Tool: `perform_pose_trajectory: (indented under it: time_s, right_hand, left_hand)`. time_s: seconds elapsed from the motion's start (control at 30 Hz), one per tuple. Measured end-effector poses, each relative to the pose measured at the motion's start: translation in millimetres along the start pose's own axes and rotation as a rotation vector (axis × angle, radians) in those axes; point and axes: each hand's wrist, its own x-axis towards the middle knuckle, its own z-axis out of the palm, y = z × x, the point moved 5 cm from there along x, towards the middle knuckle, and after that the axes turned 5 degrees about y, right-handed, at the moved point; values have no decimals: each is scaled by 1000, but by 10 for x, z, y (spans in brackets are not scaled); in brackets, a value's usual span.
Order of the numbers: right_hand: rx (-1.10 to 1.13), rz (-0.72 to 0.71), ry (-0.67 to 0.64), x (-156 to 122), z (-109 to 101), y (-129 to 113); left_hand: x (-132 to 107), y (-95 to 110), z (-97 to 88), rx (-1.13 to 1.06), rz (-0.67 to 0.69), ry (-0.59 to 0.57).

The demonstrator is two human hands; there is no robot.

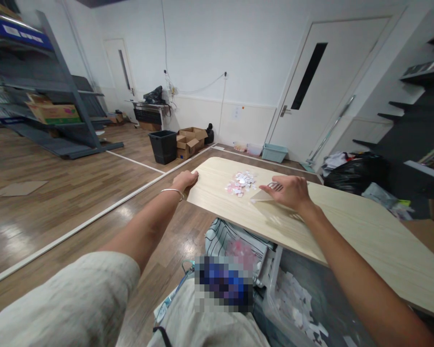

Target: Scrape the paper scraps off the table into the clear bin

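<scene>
The small white and pink pieces (243, 182) lie in one loose heap on the counter (350, 219), between the two hands and nearer to the far edge than the right forearm is. The right hand (287, 192) has its grip closed, pinching a pale flat tool (262, 195) with slots, which stands just beside the heap on its right side. The left hand (185, 179) has its grip folded over the left edge of the counter; how firmly it presses, I cannot tell. In my judgement, the main danger is scattering: the pieces look thin and light, and the counter shows no raised rim, so a too quick stroke of the tool could send some over the edge. Those falling at the near side might miss the clear plastic bin (273, 289) and the striped bag (214, 236) below, and land on the floor (159, 217). Also, if the left hand should pull unevenly, the counter could perhaps shift and the heap would spread. As for the numbers, I count one counter, one tool, one heap, one clear bin holding white scraps and one striped bag with pink ones. Behind stand one black bin (164, 149), at least two cardboard boxes (190, 140) and one blue basin (275, 153). The pieces themselves overlap too much for counting.
</scene>
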Motion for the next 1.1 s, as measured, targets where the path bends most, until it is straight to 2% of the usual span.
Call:
perform_pose_trajectory:
  time_s: [0.13,0.27,0.37,0.6,0.77,0.87,0.97,1.03,1.1]
  right_hand:
    - [-47,26,-39,81,117,-168]
    - [-4,-86,-110,95,162,-410]
    - [60,-172,-136,49,110,-481]
    - [154,-313,-164,-157,-152,-332]
    - [168,-341,-208,-379,-431,-212]
    - [149,-299,-165,-447,-608,-99]
    - [105,-182,-27,-395,-740,24]
    - [61,-129,32,-341,-743,30]
    - [28,-139,14,-319,-661,-60]
  left_hand:
    - [1,-9,20,-2,-18,-27]
    - [8,-10,30,-8,-23,-36]
    - [16,-10,38,-13,-25,-40]
    - [44,-18,63,-29,-21,-29]
    - [41,-13,68,-32,-18,-29]
    - [30,-7,57,-30,-16,-31]
    - [28,-5,52,-25,-15,-35]
    - [33,-6,56,-20,-13,-36]
    - [40,-9,64,-14,-13,-37]
